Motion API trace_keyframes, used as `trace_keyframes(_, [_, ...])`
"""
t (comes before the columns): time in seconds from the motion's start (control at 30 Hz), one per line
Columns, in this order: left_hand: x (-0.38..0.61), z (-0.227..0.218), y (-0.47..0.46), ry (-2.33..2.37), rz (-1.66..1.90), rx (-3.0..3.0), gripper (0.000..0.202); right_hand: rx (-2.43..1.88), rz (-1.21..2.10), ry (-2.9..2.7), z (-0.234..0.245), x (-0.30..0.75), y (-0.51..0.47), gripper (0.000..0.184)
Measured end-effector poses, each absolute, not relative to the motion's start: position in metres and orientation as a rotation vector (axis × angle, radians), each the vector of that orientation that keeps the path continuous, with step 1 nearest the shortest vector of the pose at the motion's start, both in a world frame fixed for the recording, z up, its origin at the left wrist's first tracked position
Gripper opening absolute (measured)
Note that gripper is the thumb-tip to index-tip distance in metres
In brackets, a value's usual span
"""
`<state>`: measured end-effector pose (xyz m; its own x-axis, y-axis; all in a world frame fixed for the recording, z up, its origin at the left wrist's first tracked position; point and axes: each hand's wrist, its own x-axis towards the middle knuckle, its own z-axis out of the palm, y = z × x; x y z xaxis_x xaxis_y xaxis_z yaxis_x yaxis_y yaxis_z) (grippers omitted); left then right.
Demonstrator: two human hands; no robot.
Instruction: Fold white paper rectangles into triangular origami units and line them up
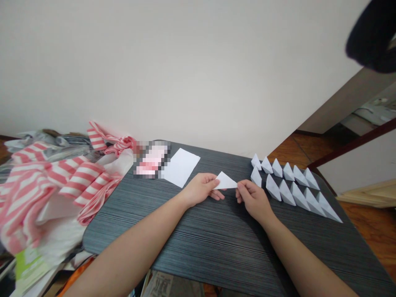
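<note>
Fingers on both hands are pinching a white paper triangle (225, 181), nothing loose there. Left hand (201, 189) has the left end, with its thumb on top, and right hand (252, 200) has the pointy right end, with its fingers (240, 194) curled around it. Can't quite see how the fingertips sit underneath, though.

Triangle's right in the middle of a dark gray streaky table (216, 247), held between the hands, and I can't tell if it's touching the surface. Just to the right of the triangle are two rows of folded paper pieces (287, 185), all white, pointy and lined up neatly. Up and left of the triangle, near the far table edge, there's a flat white sheet (181, 167), and next to that a pink-and-white thing (151, 159) that's pixelated, so no clue what it is. Further left of the triangle, a big pile of pink-striped bags (55, 185) spills over the table's corner. Beyond the triangle is a plain white wall (185, 74), and off to the right, past the folded pieces, is a wood floor (371, 231).
</note>
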<state>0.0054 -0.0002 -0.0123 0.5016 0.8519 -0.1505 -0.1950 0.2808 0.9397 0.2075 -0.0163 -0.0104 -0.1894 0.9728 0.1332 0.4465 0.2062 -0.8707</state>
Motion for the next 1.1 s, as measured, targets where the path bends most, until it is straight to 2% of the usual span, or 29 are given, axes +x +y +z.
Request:
trace_keyframes(0.23, [0.0058, -0.0119, 0.0017, 0.730, 0.826, 1.007, 0.030, -1.323, 0.952, -1.773, -0.0077, 0.2080, -0.0182, 0.028])
trace_keyframes(0.43, [0.0091, -0.0118, 0.0020, 0.825, 0.928, 0.946, 0.036, -1.340, 0.927, -1.645, -0.0101, 0.2115, -0.0153, 0.029])
trace_keyframes(0.87, [0.0055, -0.0077, -0.0013, 0.790, 0.728, 1.156, 0.035, -1.289, 1.004, -1.700, -0.0104, 0.2137, -0.0141, 0.032])
trace_keyframes(1.1, [0.0072, -0.0063, -0.0031, 0.828, 0.798, 1.217, 0.036, -1.269, 1.019, -1.708, -0.0054, 0.2139, -0.0174, 0.032])
